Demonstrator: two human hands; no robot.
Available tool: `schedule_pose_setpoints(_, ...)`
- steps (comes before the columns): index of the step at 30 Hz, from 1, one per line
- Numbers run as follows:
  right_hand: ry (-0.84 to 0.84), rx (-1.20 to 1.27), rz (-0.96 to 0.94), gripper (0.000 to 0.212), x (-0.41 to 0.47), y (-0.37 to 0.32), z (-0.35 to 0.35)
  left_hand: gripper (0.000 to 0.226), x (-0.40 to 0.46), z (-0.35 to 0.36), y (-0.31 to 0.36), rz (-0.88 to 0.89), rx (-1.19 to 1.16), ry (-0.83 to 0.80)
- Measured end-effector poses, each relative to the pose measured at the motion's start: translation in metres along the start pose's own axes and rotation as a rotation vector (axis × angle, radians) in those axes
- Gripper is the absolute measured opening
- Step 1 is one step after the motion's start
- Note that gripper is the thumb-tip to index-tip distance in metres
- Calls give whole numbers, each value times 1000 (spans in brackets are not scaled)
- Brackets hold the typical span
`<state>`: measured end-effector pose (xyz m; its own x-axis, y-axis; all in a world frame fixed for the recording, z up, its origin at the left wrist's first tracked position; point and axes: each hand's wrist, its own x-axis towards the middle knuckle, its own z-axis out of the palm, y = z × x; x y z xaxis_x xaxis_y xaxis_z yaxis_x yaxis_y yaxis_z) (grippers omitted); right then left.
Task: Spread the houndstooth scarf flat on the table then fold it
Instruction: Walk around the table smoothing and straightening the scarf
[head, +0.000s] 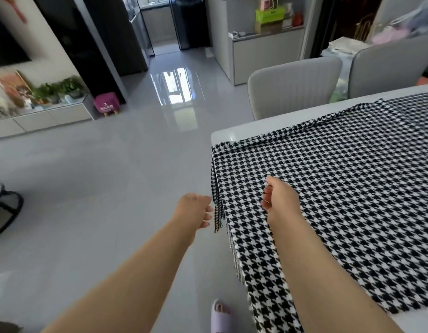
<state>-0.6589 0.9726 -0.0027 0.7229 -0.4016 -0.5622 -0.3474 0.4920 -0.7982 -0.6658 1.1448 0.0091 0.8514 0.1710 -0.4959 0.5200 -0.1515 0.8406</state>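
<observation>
A houndstooth scarf [340, 188] lies spread across the white worktop [232, 133], its fringed end hanging over the near edge. The left hand [196, 210] hovers just beside the fringe, fingers loosely curled, holding nothing. The right hand [280, 200] hangs over the cloth, fingers curled, its grip unclear.
</observation>
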Motion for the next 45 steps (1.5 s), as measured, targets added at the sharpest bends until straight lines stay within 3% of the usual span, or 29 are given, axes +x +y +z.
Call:
schedule_pose_setpoints(16,305,60,31,6,130,-32,65,42,274,29,90,368,772,-49)
schedule_pose_setpoints(19,364,67,34,6,140,-40,67,28,309,39,99,426,886,-93)
schedule_pose_setpoints(20,389,67,29,6,145,-43,69,20,324,44,101,443,917,-115)
schedule_pose_setpoints(25,495,58,-4,5,174,-60,92,50,372,69,113,432,1163,-276)
schedule_pose_setpoints(28,558,10,-2,9,199,-60,111,36,388,81,117,500,1332,-453)
schedule_pose_setpoints(30,586,-57,68,13,212,-59,129,29,398,86,119,562,1358,-601)
schedule_pose_setpoints(33,640,-111,141,34,229,-52,152,41,414,81,127,662,1298,-734)
schedule_pose_setpoints(37,642,-196,176,20,246,-47,178,45,442,64,138,725,1141,-751)
schedule_pose_setpoints(43,699,-493,156,30,266,-28,195,37,479,42,146,594,1015,-794)
schedule_pose_setpoints(45,685,-575,148,29,264,-27,201,37,476,42,151,640,1017,-800)
